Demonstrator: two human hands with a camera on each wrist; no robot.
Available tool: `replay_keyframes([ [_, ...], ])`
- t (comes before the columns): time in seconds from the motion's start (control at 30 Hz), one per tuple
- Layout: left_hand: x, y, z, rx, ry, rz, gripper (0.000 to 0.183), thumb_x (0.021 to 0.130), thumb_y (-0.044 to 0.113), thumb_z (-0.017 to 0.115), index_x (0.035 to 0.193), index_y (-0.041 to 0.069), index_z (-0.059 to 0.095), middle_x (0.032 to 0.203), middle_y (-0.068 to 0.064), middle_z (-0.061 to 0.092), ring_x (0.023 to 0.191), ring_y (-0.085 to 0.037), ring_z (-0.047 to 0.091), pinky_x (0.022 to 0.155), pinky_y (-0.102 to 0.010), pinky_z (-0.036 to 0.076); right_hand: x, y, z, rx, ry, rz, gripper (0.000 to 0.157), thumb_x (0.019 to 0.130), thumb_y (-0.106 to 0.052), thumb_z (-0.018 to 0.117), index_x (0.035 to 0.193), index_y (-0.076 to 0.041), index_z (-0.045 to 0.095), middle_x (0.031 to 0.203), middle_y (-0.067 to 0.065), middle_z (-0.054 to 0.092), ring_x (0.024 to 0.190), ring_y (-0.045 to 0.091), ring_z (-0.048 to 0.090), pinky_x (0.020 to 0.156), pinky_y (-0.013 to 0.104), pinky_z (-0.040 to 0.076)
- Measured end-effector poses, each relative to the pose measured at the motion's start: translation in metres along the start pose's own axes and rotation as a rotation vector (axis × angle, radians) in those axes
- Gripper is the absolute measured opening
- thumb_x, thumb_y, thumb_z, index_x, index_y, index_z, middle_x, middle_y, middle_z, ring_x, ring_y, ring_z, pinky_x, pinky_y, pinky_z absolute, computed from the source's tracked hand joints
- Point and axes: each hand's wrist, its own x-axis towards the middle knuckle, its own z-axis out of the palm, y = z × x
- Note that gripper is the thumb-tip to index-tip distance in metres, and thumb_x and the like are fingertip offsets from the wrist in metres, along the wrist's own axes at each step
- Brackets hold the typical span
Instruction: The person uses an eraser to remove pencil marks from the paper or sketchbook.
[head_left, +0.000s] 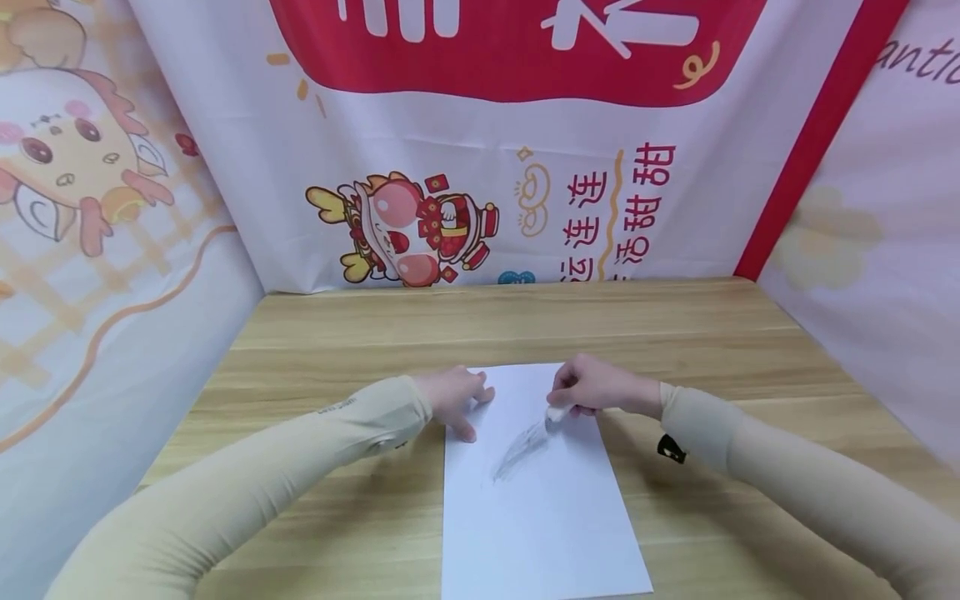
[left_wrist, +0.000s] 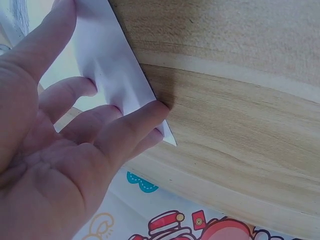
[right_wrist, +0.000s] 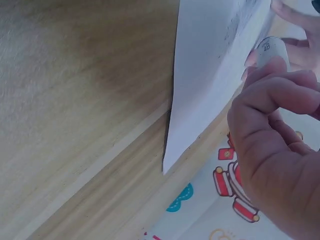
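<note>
A white sheet of paper (head_left: 540,525) lies on the table, with a patch of grey pencil shading (head_left: 519,452) in its upper half. My right hand (head_left: 592,385) pinches a white eraser (right_wrist: 272,51) marked 4B. The eraser's lower end is at the top of the shading. On the sheet's upper left edge rests my left hand (head_left: 453,398), its fingers spread. Seen from the left wrist, the fingertips (left_wrist: 159,110) press near a corner of the sheet.
The wooden table (head_left: 337,333) extends around the sheet on the left, right and far sides. A printed cloth (head_left: 465,125) hangs behind it, with more printed cloth at both sides. Something small and black (head_left: 671,448) shows at the right sleeve's cuff.
</note>
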Motion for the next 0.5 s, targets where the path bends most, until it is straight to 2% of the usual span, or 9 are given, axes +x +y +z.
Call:
replay_keyframes([
  [0.1,0.0,-0.001,0.0,-0.001,0.0,-0.004,0.072,0.077,0.022,0.085,0.14,0.004,0.054,0.147,-0.028,0.039,0.133,-0.043,0.039,0.112,-0.043,0.029,0.002,0.001,-0.001,0.026,-0.006,0.017,0.014,0.093,-0.014,0.068,0.082,-0.006,0.072,0.063,0.005,0.061,0.05,0.011,0.049,0.045,0.023,0.039],
  [0.23,0.0,-0.002,0.0,0.002,0.003,-0.002,0.072,0.078,0.022,0.085,0.141,0.004,0.054,0.147,-0.029,0.038,0.133,-0.043,0.039,0.112,-0.042,0.029,0.004,0.004,0.005,0.01,0.016,-0.049,0.014,0.091,-0.014,0.072,0.08,-0.006,0.071,0.06,0.004,0.06,0.049,0.011,0.051,0.044,0.024,0.042],
  [0.3,-0.001,-0.002,-0.001,0.003,0.006,0.001,0.072,0.077,0.022,0.085,0.14,0.003,0.054,0.146,-0.029,0.039,0.133,-0.044,0.039,0.112,-0.043,0.029,0.005,0.005,0.01,-0.055,0.046,-0.118,0.012,0.089,-0.011,0.073,0.079,-0.006,0.07,0.057,0.002,0.059,0.047,0.011,0.052,0.043,0.025,0.043],
  [0.5,-0.002,0.001,-0.003,-0.019,-0.001,-0.004,0.072,0.077,0.02,0.085,0.14,0.003,0.054,0.147,-0.029,0.039,0.134,-0.044,0.038,0.112,-0.043,0.028,0.0,-0.001,0.022,-0.367,0.148,-0.356,0.014,0.084,-0.002,0.07,0.074,-0.01,0.066,0.061,-0.009,0.052,0.054,0.003,0.046,0.051,0.021,0.041],
])
